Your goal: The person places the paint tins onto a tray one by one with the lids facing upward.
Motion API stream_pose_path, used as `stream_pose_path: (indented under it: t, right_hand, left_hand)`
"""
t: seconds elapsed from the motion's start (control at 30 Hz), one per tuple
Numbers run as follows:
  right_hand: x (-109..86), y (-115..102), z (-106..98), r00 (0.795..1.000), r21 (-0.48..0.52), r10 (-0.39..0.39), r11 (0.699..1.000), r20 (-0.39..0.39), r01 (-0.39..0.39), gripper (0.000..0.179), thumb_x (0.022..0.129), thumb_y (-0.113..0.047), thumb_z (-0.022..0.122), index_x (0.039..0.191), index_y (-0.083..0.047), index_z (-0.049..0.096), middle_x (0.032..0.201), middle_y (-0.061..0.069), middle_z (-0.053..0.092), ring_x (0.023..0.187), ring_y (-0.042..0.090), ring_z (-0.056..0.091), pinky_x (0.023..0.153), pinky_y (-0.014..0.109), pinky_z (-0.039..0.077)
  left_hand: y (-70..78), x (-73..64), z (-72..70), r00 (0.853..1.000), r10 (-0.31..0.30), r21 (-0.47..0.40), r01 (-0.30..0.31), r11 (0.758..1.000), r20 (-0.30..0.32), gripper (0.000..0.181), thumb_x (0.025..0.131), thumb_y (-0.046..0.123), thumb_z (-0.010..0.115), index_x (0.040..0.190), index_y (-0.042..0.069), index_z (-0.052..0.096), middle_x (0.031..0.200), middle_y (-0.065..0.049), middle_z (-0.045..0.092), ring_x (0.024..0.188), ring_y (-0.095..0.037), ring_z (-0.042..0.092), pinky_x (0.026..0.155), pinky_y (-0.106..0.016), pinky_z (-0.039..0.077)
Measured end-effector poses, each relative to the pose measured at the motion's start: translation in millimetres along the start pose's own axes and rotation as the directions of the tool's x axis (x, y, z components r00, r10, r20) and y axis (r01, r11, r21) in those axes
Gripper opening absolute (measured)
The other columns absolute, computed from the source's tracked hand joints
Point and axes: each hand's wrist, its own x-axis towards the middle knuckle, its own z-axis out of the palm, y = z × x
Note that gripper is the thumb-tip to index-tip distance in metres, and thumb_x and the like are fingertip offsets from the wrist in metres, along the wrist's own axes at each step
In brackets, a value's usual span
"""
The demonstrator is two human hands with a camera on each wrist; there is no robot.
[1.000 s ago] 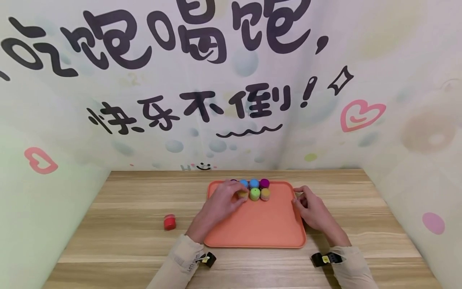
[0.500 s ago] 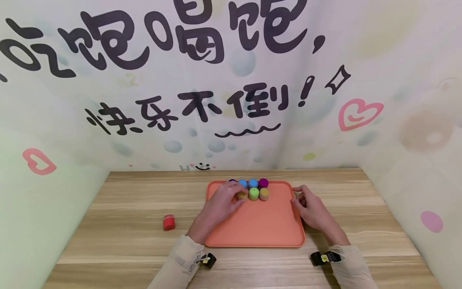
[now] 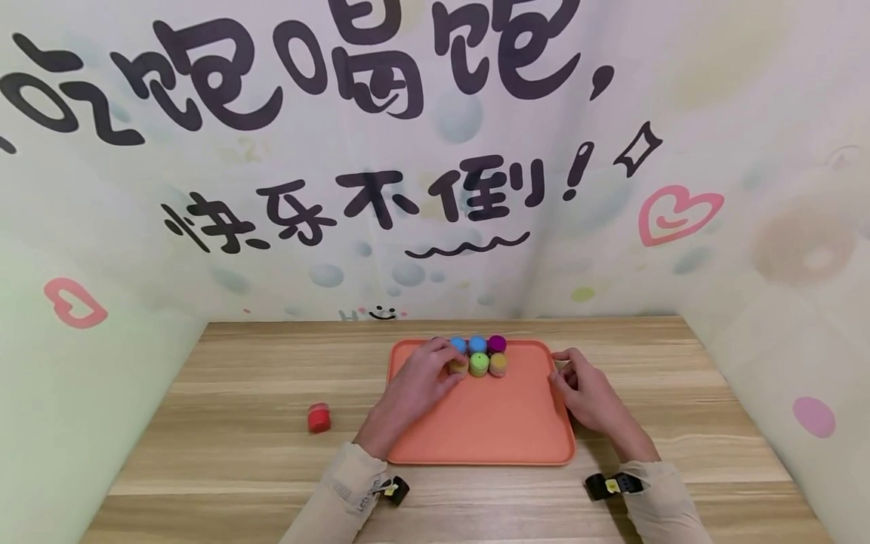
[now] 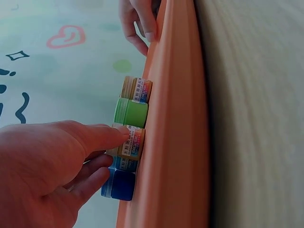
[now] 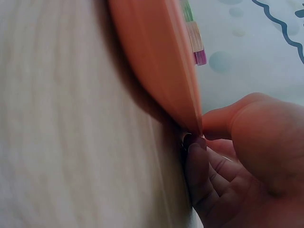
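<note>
On the orange tray point(image 3: 489, 431) several small paint pots stand in two rows near its far edge. My left hand point(image 3: 420, 381) pinches the ochre pot point(image 4: 134, 147) at the left of the front row, thumb on its label side. Beside that pot are a green pot point(image 3: 479, 365) and a second ochre pot point(image 3: 498, 366). Behind are light blue pots point(image 3: 478, 344) and a purple pot point(image 3: 498, 344); a dark blue pot point(image 4: 123, 185), mostly covered by my hand in the head view, shows in the left wrist view. My right hand point(image 3: 590, 397) grips the tray's right rim between thumb and fingers.
A red pot point(image 3: 319, 418) lies on the wooden table point(image 3: 238, 453), left of the tray. A printed cloth wall point(image 3: 381, 279) closes off the back, and more walls stand at both sides.
</note>
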Motion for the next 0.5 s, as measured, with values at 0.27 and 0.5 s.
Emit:
stream_pose_path:
  t: [0.27, 0.5]
  right_hand:
    - [0.2, 2.1, 0.2, 1.0, 0.005, 0.008, 1.0, 0.001, -0.008, 0.037, 0.1, -0.016, 0.062, 0.134, -0.006, 0.051, 0.088, 0.005, 0.061, 0.068, 0.014, 0.056, 0.06, 0.024, 0.051]
    - [1.3, 3.1, 0.1, 1.0, 0.013, 0.014, 1.0, 0.006, -0.014, 0.037, 0.1, -0.016, 0.062, 0.134, -0.007, 0.05, 0.088, 0.005, 0.061, 0.069, 0.015, 0.056, 0.06, 0.024, 0.051]
  left_hand:
    - [1.8, -1.1, 0.5, 1.0, 0.007, 0.027, -0.007, 1.0, -0.013, 0.025, 0.084, 0.014, 0.082, 0.108, 0.016, 0.074, 0.106, 0.001, 0.065, 0.093, -0.014, 0.062, 0.078, -0.024, 0.056]
    - [5.2, -1.6, -1.6, 0.998, 0.033, 0.079, -0.029, 0.996, -0.052, 0.036, 0.084, 0.018, 0.082, 0.117, 0.02, 0.07, 0.113, 0.002, 0.065, 0.1, -0.012, 0.059, 0.081, -0.027, 0.057]
